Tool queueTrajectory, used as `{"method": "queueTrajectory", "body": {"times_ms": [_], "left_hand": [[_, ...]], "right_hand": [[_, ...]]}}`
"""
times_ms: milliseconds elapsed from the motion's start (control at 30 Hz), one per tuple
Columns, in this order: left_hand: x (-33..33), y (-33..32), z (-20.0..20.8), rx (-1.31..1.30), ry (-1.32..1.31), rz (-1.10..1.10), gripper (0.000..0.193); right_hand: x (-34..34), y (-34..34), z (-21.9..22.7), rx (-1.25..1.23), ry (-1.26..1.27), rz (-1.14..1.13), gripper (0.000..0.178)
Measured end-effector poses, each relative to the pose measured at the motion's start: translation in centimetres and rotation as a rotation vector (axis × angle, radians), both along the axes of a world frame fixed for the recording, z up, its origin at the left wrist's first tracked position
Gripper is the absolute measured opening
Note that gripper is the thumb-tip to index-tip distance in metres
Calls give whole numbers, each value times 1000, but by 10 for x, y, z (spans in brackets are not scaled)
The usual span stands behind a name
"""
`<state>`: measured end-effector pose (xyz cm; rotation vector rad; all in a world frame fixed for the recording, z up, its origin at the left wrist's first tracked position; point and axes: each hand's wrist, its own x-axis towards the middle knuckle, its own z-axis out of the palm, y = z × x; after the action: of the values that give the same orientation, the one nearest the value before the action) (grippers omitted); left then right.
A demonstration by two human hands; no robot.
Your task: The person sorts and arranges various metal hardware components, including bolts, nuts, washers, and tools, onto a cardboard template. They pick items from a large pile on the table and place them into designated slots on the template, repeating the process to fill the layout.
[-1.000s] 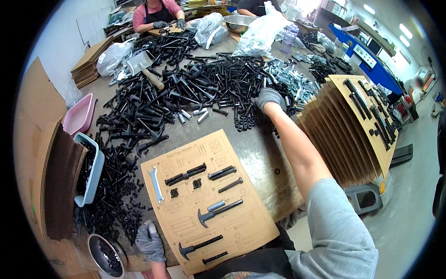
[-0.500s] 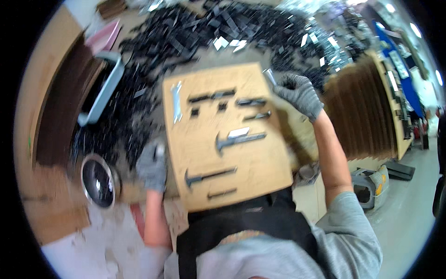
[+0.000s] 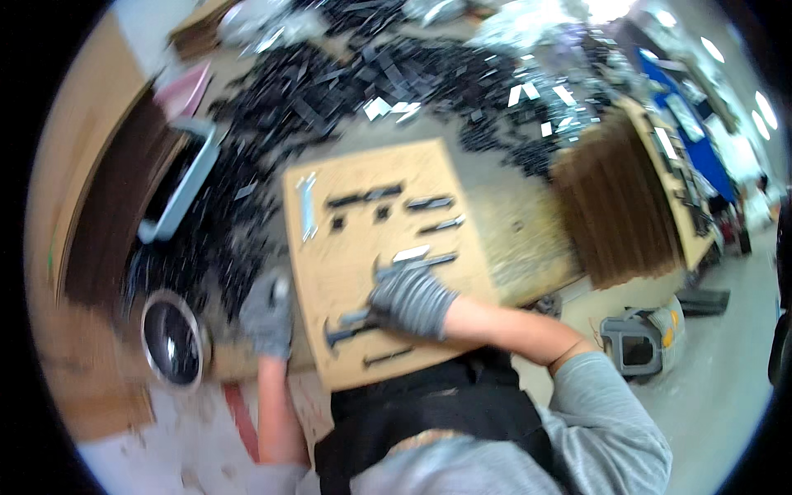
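A tan board [image 3: 330, 272] lies in front of my body, bearing a silver double-ended wrench [image 3: 308, 208], several dark narrow parts [image 3: 365, 195] and dark T-headed tools that look like calipers or hammers [image 3: 350, 332]. My right hand [image 3: 414, 304], in a grey knit glove, is closed low over the middle of the board. A small silvery-grey flat piece [image 3: 354, 317] shows at its fingertips, just above the lower T-headed tool. My left hand [image 3: 268, 318], gloved too, is beside the board's left edge; its fingers are blurred, with a pale spot near the thumb.
Heaps of black strips [image 3: 330, 91] and some shiny pieces cover the back and left of the worktable. A round metal-rimmed bowl [image 3: 175, 340] and a light-blue tray [image 3: 183, 186] are at left. Stacked brown sheets [image 3: 615, 206] stand right. A grey-yellow container [image 3: 639, 342] is on the floor.
My right hand has come from beyond the board's upper right edge, left and toward me, carrying the silvery piece over the board. My left hand has stayed beside the board.
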<state>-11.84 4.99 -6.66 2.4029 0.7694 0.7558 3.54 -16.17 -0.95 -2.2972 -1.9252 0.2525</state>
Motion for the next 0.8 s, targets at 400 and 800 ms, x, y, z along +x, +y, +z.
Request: {"method": "queueTrajectory", "body": {"times_ms": [400, 800], "left_hand": [[-3, 15, 8, -27, 29, 23, 24], [71, 268, 131, 89, 782, 234, 40]], "right_hand": [[181, -45, 18, 525, 108, -709, 22], [211, -81, -84, 846, 275, -829, 19]]}}
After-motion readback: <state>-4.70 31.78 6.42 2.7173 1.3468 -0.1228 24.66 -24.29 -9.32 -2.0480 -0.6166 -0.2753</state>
